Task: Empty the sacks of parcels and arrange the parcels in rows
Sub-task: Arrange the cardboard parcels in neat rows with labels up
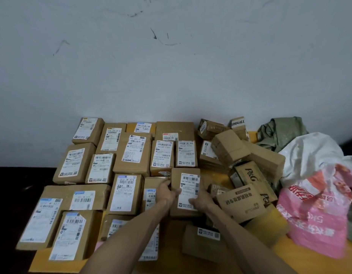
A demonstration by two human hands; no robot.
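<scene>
Beside the rows, left hand and right hand gripping side edges of parcel

Scuffed pale wall behind yellow table, dim light.

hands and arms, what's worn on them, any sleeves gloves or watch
Nothing worn: the left hand and right hand have no gloves, rings or watch showing. The left forearm and right forearm show no sleeve up to the frame edge.

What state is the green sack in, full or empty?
Looks empty: the green sack lies crumpled and collapsed by the wall, with no bulge showing.
</scene>
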